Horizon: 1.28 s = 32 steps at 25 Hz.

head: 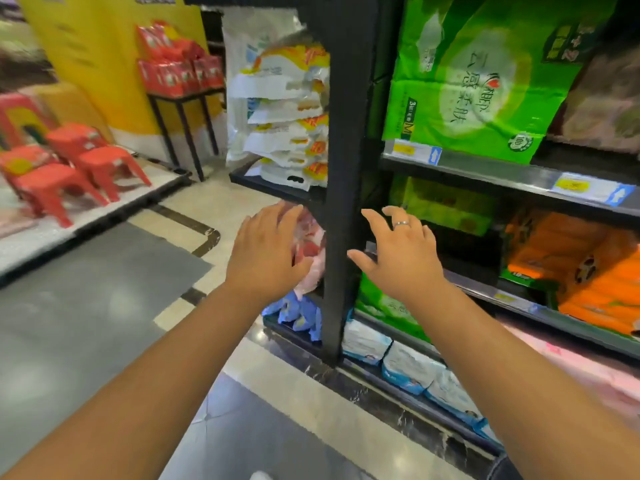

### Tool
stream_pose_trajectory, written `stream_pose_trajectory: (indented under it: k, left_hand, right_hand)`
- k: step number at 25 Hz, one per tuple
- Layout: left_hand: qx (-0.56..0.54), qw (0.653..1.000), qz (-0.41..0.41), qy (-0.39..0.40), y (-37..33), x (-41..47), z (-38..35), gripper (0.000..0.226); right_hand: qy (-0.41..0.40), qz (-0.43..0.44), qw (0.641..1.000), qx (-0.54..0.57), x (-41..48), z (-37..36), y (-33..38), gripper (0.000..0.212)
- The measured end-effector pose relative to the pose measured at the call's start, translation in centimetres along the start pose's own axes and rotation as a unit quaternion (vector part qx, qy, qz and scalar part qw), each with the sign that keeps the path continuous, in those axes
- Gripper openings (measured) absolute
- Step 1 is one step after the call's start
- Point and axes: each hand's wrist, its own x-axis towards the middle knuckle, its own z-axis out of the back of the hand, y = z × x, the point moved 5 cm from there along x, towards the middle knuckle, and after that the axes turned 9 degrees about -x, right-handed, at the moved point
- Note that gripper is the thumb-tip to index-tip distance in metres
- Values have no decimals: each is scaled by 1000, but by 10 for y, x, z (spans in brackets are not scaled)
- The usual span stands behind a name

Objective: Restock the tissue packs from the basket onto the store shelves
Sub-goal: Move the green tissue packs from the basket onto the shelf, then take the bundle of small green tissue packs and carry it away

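Note:
Both my arms reach forward toward a black shelf post (341, 174). My left hand (266, 251) is spread with straight fingers, left of the post, in front of a pink tissue pack (311, 247) on the end shelf; whether it touches the pack I cannot tell. My right hand (401, 251), wearing a ring, hovers with relaxed fingers just right of the post, in front of the middle shelf (485, 292), holding nothing. Green tissue packs (478, 74) fill the upper shelf, orange packs (571, 268) the middle one. No basket is in view.
White and yellow packs (287, 116) are stacked on the end shelf. Blue packs (298, 313) and white-blue packs (408, 368) lie on the bottom shelf. Red plastic stools (69, 168) stand on a platform at left. A black stand with red boxes (180, 71) is behind.

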Motion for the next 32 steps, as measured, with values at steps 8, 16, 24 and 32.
stream_pose_trajectory:
  k: [8,16,24,32]
  left_hand:
    - [33,984,170,-43,177,-111,112,80]
    - [64,949,301,-62,367,-225,201,68]
    - [112,909,396,-71,527,-279,254,72]
    - [151,860,479,-95,713,-258,291,76]
  right_hand:
    - [5,198,979,39,29,-1,235,68]
    - [38,312,944,95,41,-17,477,67]
    - [80,418,897,121,64,-43,687,68]
    - [106,520,839,115,152,-87,907,68]
